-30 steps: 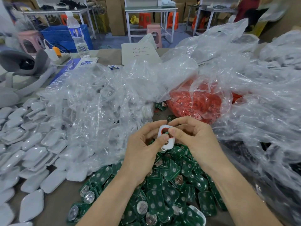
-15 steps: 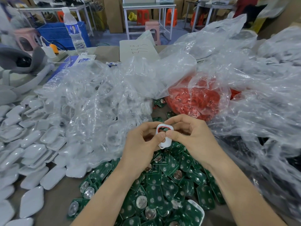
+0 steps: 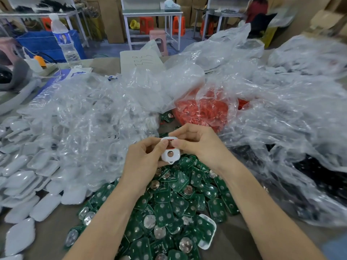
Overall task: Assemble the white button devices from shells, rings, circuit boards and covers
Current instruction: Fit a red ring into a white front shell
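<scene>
We pinch the white shell (image 3: 170, 152) with left hand (image 3: 142, 160) and right hand (image 3: 197, 145) above the circuit boards (image 3: 169, 207) | likely light, stiff, slick — grip its rim

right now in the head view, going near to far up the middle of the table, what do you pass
green circuit boards → white shell → bag of red rings → sheet of paper → pink stool
</scene>
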`<act>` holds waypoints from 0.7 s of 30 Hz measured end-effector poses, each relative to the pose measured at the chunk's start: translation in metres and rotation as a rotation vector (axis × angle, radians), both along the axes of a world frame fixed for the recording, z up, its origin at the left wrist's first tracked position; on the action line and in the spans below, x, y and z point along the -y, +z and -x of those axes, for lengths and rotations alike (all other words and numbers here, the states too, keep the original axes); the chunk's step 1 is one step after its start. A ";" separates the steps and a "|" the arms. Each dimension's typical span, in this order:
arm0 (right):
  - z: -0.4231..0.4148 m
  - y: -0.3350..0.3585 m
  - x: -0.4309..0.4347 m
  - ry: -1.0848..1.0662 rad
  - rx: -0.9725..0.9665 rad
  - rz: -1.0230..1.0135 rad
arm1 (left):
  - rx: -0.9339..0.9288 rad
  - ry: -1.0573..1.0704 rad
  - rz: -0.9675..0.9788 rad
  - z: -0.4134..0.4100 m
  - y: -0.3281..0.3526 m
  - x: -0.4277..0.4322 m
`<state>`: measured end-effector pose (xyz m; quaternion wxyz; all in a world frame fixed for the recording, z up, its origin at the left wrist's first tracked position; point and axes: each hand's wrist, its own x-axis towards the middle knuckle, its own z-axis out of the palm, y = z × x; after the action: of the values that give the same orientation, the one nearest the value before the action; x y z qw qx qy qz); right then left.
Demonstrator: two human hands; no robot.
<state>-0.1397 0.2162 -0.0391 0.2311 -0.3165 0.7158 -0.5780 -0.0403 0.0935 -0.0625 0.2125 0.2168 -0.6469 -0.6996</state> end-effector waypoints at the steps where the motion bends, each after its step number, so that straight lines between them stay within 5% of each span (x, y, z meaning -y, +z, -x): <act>1: -0.001 0.006 0.000 -0.007 -0.024 -0.036 | -0.002 0.002 -0.005 0.000 0.000 -0.002; 6: -0.002 0.055 -0.036 -0.117 -0.350 -0.315 | -0.067 0.048 -0.041 -0.001 0.005 -0.006; 9: 0.008 0.078 -0.100 -0.267 -0.360 -0.467 | -0.111 0.064 -0.072 -0.002 0.004 -0.004; 12: 0.018 0.076 -0.166 -0.318 -0.244 -0.879 | -0.165 0.040 -0.079 0.001 0.002 -0.003; 15: 0.037 0.050 -0.197 -0.367 -0.335 -1.275 | -0.160 0.020 -0.060 0.004 -0.003 -0.004; 21: 0.048 0.015 -0.199 -0.496 -0.470 -1.172 | -0.166 -0.081 -0.110 0.005 -0.009 -0.006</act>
<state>-0.1873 0.4154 -0.0236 0.0632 -0.0824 0.9935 -0.0462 -0.0456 0.0995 -0.0716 0.2247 0.1430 -0.5960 -0.7575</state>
